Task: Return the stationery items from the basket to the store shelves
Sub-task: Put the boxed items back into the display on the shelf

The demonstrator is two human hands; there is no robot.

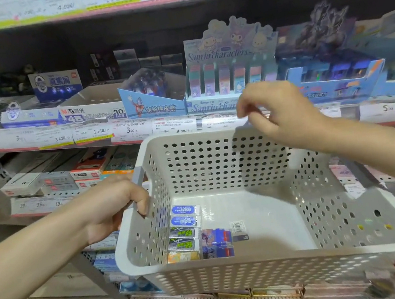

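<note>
Currently left hand [113, 205] grips basket [349, 207] handle; right hand [279, 113] hovers above far rim, fingers loosely curled, holding nothing; erasers [186, 233] at its left wall.

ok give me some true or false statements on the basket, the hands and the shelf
1. The left hand grips the basket by its side handle. True.
2. The right hand holds an eraser. False: it hangs above the basket, holding nothing visible.
3. The erasers lie along the basket's left wall. True.
4. The basket is full to the rim. False: only a few small items lie on its floor.
5. The Sanrio display box stands on the shelf behind the basket. True.
</note>
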